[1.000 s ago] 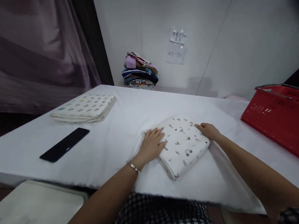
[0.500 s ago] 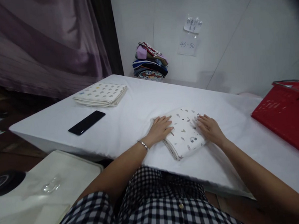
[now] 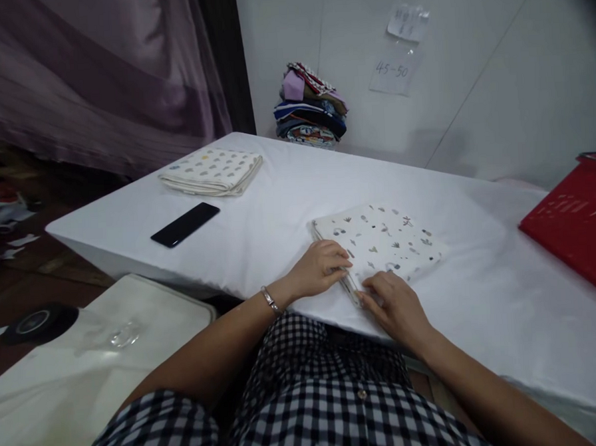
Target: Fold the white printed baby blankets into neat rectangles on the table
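Observation:
A folded white cloth (image 3: 378,235) with small printed plants and rainbows lies flat on the white-covered table (image 3: 286,190) in front of me. My left hand (image 3: 323,268) has its fingers curled over the left folded edge. At the near corner, my right hand (image 3: 397,304) pinches the layers between thumb and fingers. Part of that edge is hidden behind the fingers. Farther left rests a second folded cloth (image 3: 213,171), cream with grey spots, touched by neither hand.
A black phone (image 3: 185,224) lies left of my hands. The red basket (image 3: 578,225) stands at the right. A pile of folded fabrics (image 3: 312,109) sits beyond the far edge by the wall. A whitish lid-like surface (image 3: 147,304) is below the table at the left.
My hands have gone from lying flat on the cloth to gripping its left edge and near corner. My right hand came nearer and leftward. The view has shifted slightly.

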`<action>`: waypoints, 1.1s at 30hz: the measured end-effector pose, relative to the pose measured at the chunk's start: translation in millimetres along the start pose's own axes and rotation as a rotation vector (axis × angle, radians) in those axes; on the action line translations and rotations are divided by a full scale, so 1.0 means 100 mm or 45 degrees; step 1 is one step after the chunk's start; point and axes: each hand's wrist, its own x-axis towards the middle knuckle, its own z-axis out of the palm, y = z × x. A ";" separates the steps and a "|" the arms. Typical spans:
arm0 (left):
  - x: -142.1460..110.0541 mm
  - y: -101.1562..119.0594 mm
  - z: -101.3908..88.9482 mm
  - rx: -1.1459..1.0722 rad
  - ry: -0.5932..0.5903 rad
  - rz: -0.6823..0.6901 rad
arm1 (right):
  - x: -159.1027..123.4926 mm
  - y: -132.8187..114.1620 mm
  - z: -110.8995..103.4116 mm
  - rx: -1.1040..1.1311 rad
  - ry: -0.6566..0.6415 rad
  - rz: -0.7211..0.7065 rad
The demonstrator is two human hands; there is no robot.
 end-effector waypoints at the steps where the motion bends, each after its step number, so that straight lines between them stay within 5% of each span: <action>1: 0.00 0.01 0.00 0.018 -0.027 0.006 | 0.00 -0.01 0.00 -0.024 -0.009 0.002; 19: 0.02 0.02 0.03 0.046 -0.031 0.069 | -0.07 -0.09 0.03 -0.195 -0.056 0.145; 33: -0.01 0.05 0.03 0.103 -0.035 0.111 | -0.09 -0.17 0.04 -0.118 -0.082 0.093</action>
